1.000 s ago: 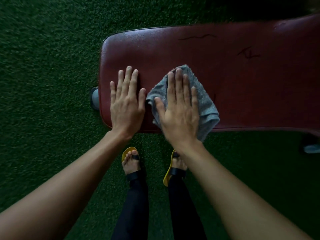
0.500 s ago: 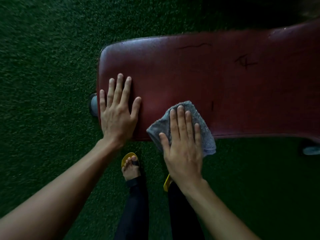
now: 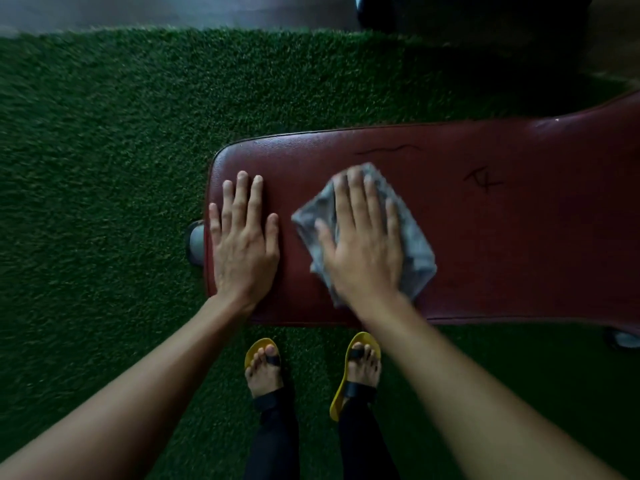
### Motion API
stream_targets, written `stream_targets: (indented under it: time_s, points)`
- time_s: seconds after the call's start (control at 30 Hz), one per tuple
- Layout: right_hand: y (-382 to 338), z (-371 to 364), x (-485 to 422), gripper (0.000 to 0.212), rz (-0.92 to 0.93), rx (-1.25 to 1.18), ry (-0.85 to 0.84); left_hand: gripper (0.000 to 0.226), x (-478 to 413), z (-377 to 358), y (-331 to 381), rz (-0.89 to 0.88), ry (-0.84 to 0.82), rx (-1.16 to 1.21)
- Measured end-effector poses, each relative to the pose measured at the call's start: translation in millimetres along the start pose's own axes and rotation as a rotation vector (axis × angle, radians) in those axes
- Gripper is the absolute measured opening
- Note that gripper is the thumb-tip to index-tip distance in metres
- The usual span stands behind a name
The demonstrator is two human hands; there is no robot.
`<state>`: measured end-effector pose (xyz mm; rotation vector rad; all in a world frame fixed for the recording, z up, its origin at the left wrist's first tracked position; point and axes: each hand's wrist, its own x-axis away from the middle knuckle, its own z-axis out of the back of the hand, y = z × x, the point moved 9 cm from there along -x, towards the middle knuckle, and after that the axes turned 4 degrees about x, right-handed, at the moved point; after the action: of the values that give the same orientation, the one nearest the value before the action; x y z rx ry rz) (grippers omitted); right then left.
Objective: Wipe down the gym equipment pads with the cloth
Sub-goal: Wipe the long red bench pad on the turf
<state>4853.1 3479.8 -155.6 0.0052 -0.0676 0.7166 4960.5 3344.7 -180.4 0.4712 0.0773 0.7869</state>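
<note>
Cloth [image 3: 417,252] slid up the pad [image 3: 519,237], pressed flat beneath right hand [image 3: 363,251]

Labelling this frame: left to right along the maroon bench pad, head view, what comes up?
Green artificial turf, grey rounded frame end, flat left hand, crumpled grey cloth under right hand, dark scratch marks.

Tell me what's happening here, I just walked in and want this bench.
A person is standing over a red pad and wiping it. The right hand presses a grey cloth flat on the pad near its rounded end and looks blurred, as if mid-stroke. The left hand rests flat on the bare pad beside it, with the fingers straight.
</note>
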Motion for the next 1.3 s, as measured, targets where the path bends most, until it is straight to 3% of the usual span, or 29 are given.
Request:
stream_targets:
  time_s: [0.13,0.2,0.3,0.47,0.6,0.7,0.8,0.87,0.97,1.1,1.17,1.3]
  points:
    - [5.0,-2.3,-90.4,0.066,-0.084,-0.024,-0.038,0.062,2.6,-4.1,-2.9,-0.001,-0.005,-0.002]
    - [5.9,4.7,-64.6,0.063,-0.104,-0.009,0.031,0.063,3.7,-4.0,-3.6,-0.006,-0.002,-0.025]
    - [1.9,-3.0,-9.8,0.065,0.004,0.036,-0.015,0.064,4.4,-4.9,-3.9,-0.002,-0.015,-0.027]
    - [4.4,0.1,-76.9,0.066,-0.009,0.024,-0.067,0.065,0.5,-4.5,-4.9,-0.002,-0.005,-0.033]
    - [7.6,6.1,-10.1,0.065,-0.022,0.012,-0.058,0.065,2.5,-3.8,-3.1,0.002,-0.015,-0.005]
    - [23.5,2.3,-24.9,0.066,0.055,0.018,-0.096,0.066,0.9,-3.1,-4.5,0.014,-0.018,0.0]
    - [38.7,2.0,-77.9,0.064,-0.025,0.03,-0.15,0.066,-0.2,-3.3,-2.5,0.015,-0.017,0.004]
    - [40.4,9.9,-62.1,0.065,-0.121,0.003,-0.109,0.066,0.0,-3.3,-2.2,0.019,-0.021,0.016]
    - [37.2,13.7,-7.7,0.066,-0.097,-0.009,-0.129,0.065,0.9,3.3,11.2,-0.039,-0.028,0.04]
    - [55.7,9.1,-68.3,0.066,-0.091,-0.017,-0.197,0.064,5.0,-6.6,46.8,-0.21,-0.078,0.016]
    - [62.6,7.9,-86.6,0.064,-0.142,-0.032,-0.209,0.064,6.5,-14.6,50.1,-0.205,-0.095,0.002]
    - [58.4,20.3,-22.8,0.067,-0.112,0.009,-0.188,0.064,8.5,-17.2,46.7,-0.184,-0.103,-0.009]
